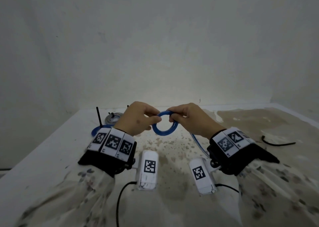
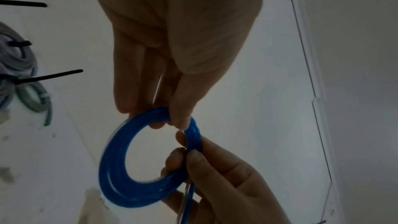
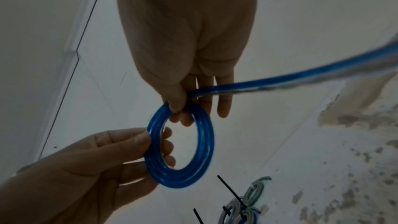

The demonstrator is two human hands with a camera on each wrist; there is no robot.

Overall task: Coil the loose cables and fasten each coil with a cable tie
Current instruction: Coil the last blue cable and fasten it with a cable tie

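A small blue cable coil [image 1: 164, 131] [image 2: 112, 168] [image 3: 202, 142] hangs upright above the table between both hands. My left hand [image 1: 154, 119] [image 2: 172, 122] pinches its left side between thumb and fingers. My right hand [image 1: 170, 117] [image 3: 180, 110] pinches the top right of the coil, where the loose blue tail [image 3: 280, 81] leaves it. The tail [image 1: 198, 143] runs down under my right wrist. A loose black cable tie [image 1: 276, 143] lies on the table to the right.
At the back left lie a grey coil [image 1: 112, 118] [image 3: 247, 209] and another blue coil [image 1: 95, 131], with black tie ends [image 1: 99, 116] sticking up. The white table [image 1: 51, 149] is stained brown on its right half. A wall stands close behind.
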